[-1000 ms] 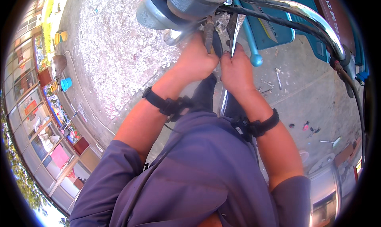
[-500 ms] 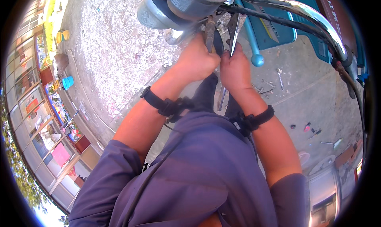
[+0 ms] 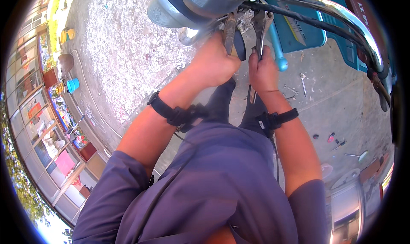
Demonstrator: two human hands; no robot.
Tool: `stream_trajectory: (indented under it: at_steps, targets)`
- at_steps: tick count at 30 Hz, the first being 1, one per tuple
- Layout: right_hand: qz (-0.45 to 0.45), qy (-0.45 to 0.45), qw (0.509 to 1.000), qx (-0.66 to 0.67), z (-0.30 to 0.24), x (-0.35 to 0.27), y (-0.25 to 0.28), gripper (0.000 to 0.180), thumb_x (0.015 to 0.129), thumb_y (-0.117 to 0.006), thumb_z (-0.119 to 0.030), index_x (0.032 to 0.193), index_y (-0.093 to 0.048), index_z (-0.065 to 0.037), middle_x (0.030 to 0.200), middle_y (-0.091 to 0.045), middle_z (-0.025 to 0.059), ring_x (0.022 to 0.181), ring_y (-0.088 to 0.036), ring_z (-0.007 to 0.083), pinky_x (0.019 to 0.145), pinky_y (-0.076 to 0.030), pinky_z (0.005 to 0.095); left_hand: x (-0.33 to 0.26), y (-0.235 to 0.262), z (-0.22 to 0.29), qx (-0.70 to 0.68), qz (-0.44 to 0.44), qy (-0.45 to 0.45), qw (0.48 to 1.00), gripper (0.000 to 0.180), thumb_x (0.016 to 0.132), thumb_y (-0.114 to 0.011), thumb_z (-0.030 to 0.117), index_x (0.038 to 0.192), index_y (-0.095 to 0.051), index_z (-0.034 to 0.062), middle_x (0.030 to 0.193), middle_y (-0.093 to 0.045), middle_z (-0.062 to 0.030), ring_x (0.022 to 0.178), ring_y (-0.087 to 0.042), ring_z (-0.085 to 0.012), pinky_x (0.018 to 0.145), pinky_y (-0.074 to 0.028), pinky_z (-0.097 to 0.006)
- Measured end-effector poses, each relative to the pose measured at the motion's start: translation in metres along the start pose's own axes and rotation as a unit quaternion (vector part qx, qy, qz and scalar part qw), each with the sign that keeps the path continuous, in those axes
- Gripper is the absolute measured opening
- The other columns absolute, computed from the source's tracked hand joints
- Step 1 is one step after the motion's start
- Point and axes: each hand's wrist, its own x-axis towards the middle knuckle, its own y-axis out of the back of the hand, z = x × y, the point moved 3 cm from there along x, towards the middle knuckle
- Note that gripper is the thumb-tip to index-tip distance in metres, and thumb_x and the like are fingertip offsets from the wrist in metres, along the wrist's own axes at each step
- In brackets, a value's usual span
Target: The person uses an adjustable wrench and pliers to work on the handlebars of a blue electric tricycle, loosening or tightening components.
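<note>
My left hand is closed round a worn, brownish rod that rises toward the underside of the motorcycle's headlight housing. A dark rounded part lies against its right side. Just to the right, my right hand is closed on a long steel wrench. The wrench's head reaches up below the handlebar, and the other end of its handle sticks out under my palm. What its jaws touch is too small to make out.
The chrome handlebar with its black cable arcs across the upper right. A blue lever hangs beside my right hand. Loose wrenches and small parts lie on the concrete to the right. Pale debris covers the ground at left.
My right hand and the wrench have moved right, widening the gap from my left hand. The wrench has turned more upright. My left hand keeps its hold on the rod.
</note>
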Motion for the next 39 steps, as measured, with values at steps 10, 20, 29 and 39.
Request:
stream_trajectory:
  at_steps: [10,20,29,39]
  targets:
    - [-0.063,-0.072,0.981,0.17,0.016,-0.022,-0.01,0.019,0.093,-0.054,-0.022,0.098,-0.056,-0.003,0.076,-0.064,0.0228,0.074,-0.063,0.0448,0.067,-0.049,0.0498,-0.001,0.002,0.001,-0.022,-0.01,-0.014,1.0,0.051,0.08,-0.062,0.015,0.124,-0.05,-0.0086,0.104,-0.067,-0.0201,0.095,-0.065,-0.0262,0.083,-0.051,-0.035]
    - [-0.075,-0.053,0.983,0.156,0.04,-0.004,-0.04,0.02,0.094,-0.052,-0.02,0.105,-0.059,-0.005,0.089,-0.067,0.0252,0.088,-0.063,0.0472,0.076,-0.05,0.0515,-0.004,0.003,0.005,-0.058,-0.004,-0.005,0.998,0.049,0.075,-0.06,0.014,0.115,-0.049,-0.0137,0.093,-0.064,-0.0305,0.093,-0.064,-0.0445,0.081,-0.049,-0.044]
    - [-0.037,0.041,0.993,0.105,0.058,0.051,-0.071,0.021,0.094,-0.053,-0.023,0.106,-0.061,-0.007,0.09,-0.068,0.0244,0.088,-0.064,0.0464,0.077,-0.051,0.0516,-0.006,0.004,0.01,-0.056,-0.007,0.022,0.998,0.05,0.075,-0.06,0.014,0.116,-0.049,-0.0132,0.095,-0.064,-0.0314,0.095,-0.064,-0.0451,0.084,-0.049,-0.044]
    - [-0.006,0.047,0.993,0.111,0.04,0.117,-0.054,0.039,0.089,-0.063,-0.027,0.122,-0.059,-0.006,0.096,-0.07,0.0219,0.092,-0.067,0.0416,0.081,-0.053,0.0457,-0.003,0.008,0.006,-0.033,0.001,-0.029,0.999,0.051,0.074,-0.056,0.01,0.115,-0.047,-0.0178,0.101,-0.06,-0.0346,0.098,-0.062,-0.0471,0.086,-0.049,-0.044]
